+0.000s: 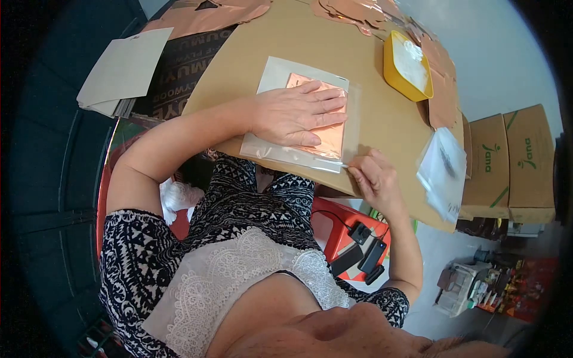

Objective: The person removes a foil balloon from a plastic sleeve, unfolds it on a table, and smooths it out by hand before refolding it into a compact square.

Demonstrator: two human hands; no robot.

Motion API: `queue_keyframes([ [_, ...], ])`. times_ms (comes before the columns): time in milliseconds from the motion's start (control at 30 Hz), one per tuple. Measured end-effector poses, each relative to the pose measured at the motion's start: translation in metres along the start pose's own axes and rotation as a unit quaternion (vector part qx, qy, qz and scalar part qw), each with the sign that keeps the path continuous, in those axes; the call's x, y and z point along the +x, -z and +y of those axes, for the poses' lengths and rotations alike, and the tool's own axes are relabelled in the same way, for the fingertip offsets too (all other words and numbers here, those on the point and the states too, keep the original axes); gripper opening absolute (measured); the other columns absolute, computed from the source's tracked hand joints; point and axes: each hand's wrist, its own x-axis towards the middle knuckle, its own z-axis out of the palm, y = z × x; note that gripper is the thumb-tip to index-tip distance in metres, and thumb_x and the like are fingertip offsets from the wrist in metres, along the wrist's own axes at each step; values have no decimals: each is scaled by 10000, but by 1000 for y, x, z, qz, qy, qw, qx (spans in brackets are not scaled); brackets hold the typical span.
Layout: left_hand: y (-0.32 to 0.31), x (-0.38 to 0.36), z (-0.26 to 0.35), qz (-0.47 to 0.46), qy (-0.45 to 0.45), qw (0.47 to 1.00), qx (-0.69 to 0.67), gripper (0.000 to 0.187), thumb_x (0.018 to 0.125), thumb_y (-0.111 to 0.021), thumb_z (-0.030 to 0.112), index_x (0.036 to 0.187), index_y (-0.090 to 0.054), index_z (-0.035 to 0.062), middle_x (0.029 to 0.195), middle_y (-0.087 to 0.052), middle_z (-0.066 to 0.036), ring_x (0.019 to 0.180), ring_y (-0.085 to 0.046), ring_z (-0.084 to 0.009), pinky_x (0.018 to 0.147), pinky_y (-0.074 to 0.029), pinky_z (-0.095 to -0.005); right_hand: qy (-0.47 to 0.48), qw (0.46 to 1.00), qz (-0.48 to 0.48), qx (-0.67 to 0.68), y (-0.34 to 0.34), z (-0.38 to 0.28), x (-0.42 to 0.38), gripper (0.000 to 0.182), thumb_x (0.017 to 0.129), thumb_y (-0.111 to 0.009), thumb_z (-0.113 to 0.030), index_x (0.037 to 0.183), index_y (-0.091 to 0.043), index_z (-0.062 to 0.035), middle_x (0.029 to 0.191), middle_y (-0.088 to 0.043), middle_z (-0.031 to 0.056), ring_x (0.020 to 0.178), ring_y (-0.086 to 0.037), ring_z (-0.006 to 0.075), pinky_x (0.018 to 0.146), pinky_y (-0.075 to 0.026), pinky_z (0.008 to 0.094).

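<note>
My left hand [298,113] lies flat, fingers stretched out, on a stack of shiny copper-coloured foil sheets [332,146]. Under the foil is a pale grey card [271,74], with a clear plastic sleeve [353,113] showing around its right and lower edges. At the lower right corner of the sleeve, my right hand [376,176] is closed in a pinch on a thin pale stick [334,162]. The stick's tip points left over the sleeve's lower edge, just below the foil; its other end is hidden in my fingers.
A yellow tub [391,74] holding white material stands at the table's right. Copper-coloured sheets [349,13] lie along the far edge, clear plastic bags [441,170] at the right edge. Grey cards [122,71] are stacked left. A red stool [334,230] with black devices stands below; cartons [495,161] stand right.
</note>
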Motion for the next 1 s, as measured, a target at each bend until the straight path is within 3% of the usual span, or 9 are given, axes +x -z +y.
queue_keyframes([
  [133, -1, -2, 1, 9, -3, 1000, 9, 651, 952, -421, 408, 1450, -351, -4, 1529, -281, -233, 1455, -204, -342, 1179, -139, -488, 6, 1000, -3, -9, -4, 1, 0, 77, 816, -681, -23, 876, -636, -6, 713, -557, 127, 657, -528, 281, 598, -436, 370],
  [333, 1, -2, 3, 14, -9, 1000, 15, 645, 951, -426, 412, 1438, -363, -6, 1510, -307, -236, 1445, -223, -346, 1171, -157, -493, 17, 1000, -2, -24, -3, -3, 4, 80, 812, -684, -18, 877, -639, -7, 708, -564, 123, 654, -531, 280, 601, -442, 373],
  [633, 3, -3, 4, 29, -16, 999, 11, 668, 956, -417, 454, 1424, -366, -20, 1485, -327, -248, 1429, -247, -366, 1164, -174, -499, 31, 999, -20, -19, -2, 4, 1, 75, 808, -689, -17, 859, -636, -6, 729, -594, 118, 646, -535, 271, 582, -447, 365],
  [767, 5, -1, 6, 21, -16, 1000, 8, 732, 935, -424, 520, 1413, -373, -31, 1465, -344, -255, 1419, -257, -381, 1160, -181, -504, 16, 1000, 6, -7, -8, -2, 3, 171, 786, -713, -35, 727, -554, -20, 647, -503, 134, 649, -527, 304, 606, -445, 400],
  [867, 15, 1, 9, -41, 6, 999, -11, 824, 887, -451, 556, 1459, -318, -22, 1550, -224, -246, 1472, -143, -359, 1189, -102, -507, 12, 1000, 5, -12, -6, -3, 3, 127, 794, -704, -29, 770, -580, -16, 674, -530, 128, 658, -543, 296, 609, -456, 392],
  [1000, 8, -1, 7, 36, -20, 999, 2, 780, 912, -437, 566, 1399, -392, -43, 1469, -338, -259, 1418, -256, -381, 1161, -175, -510, 8, 1000, -7, -19, -5, -2, 2, 72, 810, -686, -15, 848, -626, -9, 721, -578, 117, 671, -564, 281, 610, -469, 373],
])
